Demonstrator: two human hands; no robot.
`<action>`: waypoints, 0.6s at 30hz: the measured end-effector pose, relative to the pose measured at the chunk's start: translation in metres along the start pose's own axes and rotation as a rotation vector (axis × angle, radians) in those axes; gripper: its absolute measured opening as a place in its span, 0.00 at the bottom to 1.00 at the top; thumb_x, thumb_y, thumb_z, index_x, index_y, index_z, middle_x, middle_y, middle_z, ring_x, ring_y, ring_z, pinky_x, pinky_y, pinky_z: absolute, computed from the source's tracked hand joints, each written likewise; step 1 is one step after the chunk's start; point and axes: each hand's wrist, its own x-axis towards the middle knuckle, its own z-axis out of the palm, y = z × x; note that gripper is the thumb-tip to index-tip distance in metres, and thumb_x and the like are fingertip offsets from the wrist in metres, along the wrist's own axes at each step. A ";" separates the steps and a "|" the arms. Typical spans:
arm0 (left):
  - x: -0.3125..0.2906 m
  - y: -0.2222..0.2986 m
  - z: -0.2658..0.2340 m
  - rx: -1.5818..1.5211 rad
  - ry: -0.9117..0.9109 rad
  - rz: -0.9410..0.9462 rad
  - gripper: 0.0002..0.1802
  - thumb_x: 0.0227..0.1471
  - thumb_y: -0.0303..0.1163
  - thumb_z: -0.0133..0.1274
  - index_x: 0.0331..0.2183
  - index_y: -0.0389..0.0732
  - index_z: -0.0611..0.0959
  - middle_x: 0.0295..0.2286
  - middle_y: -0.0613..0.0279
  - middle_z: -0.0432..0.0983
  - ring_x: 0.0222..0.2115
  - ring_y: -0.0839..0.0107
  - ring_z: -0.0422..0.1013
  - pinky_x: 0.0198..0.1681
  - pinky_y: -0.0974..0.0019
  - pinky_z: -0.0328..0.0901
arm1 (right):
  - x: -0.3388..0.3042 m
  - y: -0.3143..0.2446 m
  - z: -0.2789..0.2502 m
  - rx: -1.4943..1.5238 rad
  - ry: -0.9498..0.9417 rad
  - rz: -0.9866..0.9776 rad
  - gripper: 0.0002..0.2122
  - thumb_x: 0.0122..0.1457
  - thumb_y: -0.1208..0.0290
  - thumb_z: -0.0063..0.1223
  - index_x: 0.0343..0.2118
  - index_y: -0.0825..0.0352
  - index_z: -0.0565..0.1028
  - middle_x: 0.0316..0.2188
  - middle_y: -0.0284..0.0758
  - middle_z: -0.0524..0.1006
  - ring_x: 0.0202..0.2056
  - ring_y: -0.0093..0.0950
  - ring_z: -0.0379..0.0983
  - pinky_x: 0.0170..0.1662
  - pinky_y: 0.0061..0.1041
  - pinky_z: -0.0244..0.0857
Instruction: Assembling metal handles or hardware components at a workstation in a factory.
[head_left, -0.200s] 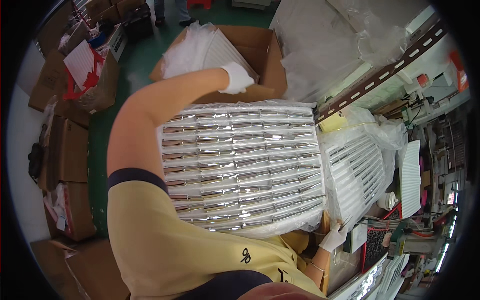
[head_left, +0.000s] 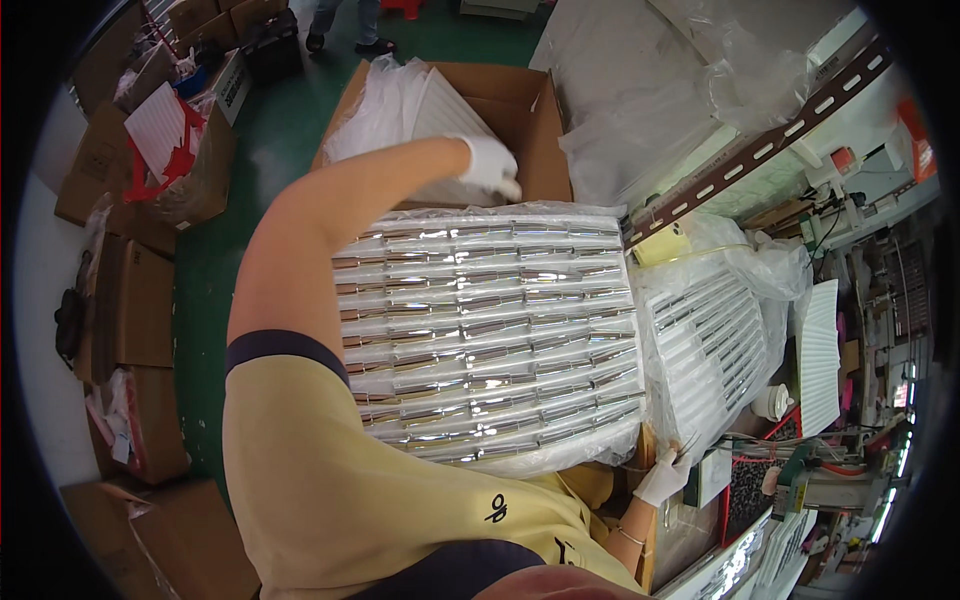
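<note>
A: Left hand?
B: Left hand [head_left: 490, 165], one, in a white glove. Fingers bent, over the near side of the cardboard box [head_left: 545, 130]. Whether they grip anything, I can't tell.

A: Contents of that box?
B: White ribbed sheet [head_left: 452, 108], leaning; clear wrap [head_left: 372, 115], crumpled, at its left.

A: Right hand?
B: Right hand [head_left: 662, 480], one, white glove, fingertips bare. Fingers drawn together beside the lower end of the plastic bag [head_left: 780, 265]. Too small to tell what, if anything, is between them.

A: Main item and its place?
B: Large tray of shiny metal pieces [head_left: 490, 335], lying flat in front of the person, between the two hands and just on the near side of the box. White, ribbed, the pieces set in rows across it; clear plastic shows along its edges.

A: To the right of it?
B: Smaller ribbed tray [head_left: 690, 370], inside the plastic bag, partly filled with shiny pieces. Farther right, a white corrugated panel [head_left: 820, 355] and a white roll [head_left: 773, 402]. Above, a brown slotted metal bar [head_left: 770, 145], set slantwise.

A: Far left?
B: Brown carton [head_left: 205, 180], with a red plastic piece [head_left: 178, 165] on top. Green floor [head_left: 215, 280] alongside.
</note>
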 end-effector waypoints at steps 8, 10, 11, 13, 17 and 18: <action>-0.091 -0.087 -0.013 0.004 0.552 -0.909 0.34 0.46 0.54 0.48 0.51 0.43 0.72 0.48 0.48 0.69 0.49 0.52 0.65 0.52 0.58 0.60 | -0.003 -0.006 0.000 0.074 0.046 0.038 0.08 0.55 0.79 0.42 0.33 0.76 0.74 0.28 0.38 0.75 0.29 0.25 0.69 0.36 0.22 0.64; -0.082 -0.123 0.043 0.112 0.652 -0.922 0.37 0.46 0.53 0.48 0.52 0.38 0.69 0.52 0.48 0.64 0.53 0.53 0.62 0.55 0.61 0.56 | -0.004 -0.007 0.002 0.132 0.073 0.054 0.08 0.55 0.79 0.42 0.33 0.76 0.74 0.28 0.38 0.75 0.28 0.24 0.69 0.36 0.22 0.64; -0.077 -0.137 0.054 0.115 0.653 -0.908 0.37 0.46 0.53 0.48 0.52 0.38 0.69 0.52 0.48 0.64 0.53 0.53 0.62 0.55 0.61 0.56 | -0.004 -0.005 0.000 0.073 0.060 0.045 0.08 0.55 0.79 0.42 0.33 0.76 0.74 0.27 0.38 0.75 0.28 0.24 0.69 0.35 0.22 0.64; -0.067 -0.168 0.057 -0.564 0.755 -1.327 0.41 0.43 0.43 0.52 0.59 0.46 0.58 0.55 0.49 0.60 0.57 0.53 0.55 0.58 0.60 0.54 | -0.004 -0.010 0.002 0.062 0.081 0.006 0.08 0.55 0.79 0.42 0.30 0.76 0.74 0.26 0.37 0.75 0.26 0.24 0.68 0.32 0.21 0.62; -0.072 -0.123 -0.023 -0.102 0.177 -0.831 0.26 0.42 0.36 0.53 0.45 0.38 0.76 0.49 0.49 0.68 0.49 0.54 0.65 0.53 0.59 0.58 | -0.005 -0.004 0.000 0.074 0.077 0.059 0.08 0.55 0.78 0.43 0.29 0.75 0.74 0.24 0.33 0.74 0.23 0.21 0.65 0.29 0.20 0.61; -0.081 -0.122 -0.029 -0.094 0.181 -0.835 0.26 0.42 0.36 0.53 0.45 0.38 0.76 0.49 0.49 0.68 0.49 0.54 0.65 0.53 0.59 0.58 | -0.004 -0.009 0.001 0.084 0.076 0.060 0.08 0.55 0.78 0.43 0.29 0.75 0.74 0.24 0.33 0.74 0.23 0.21 0.65 0.29 0.20 0.61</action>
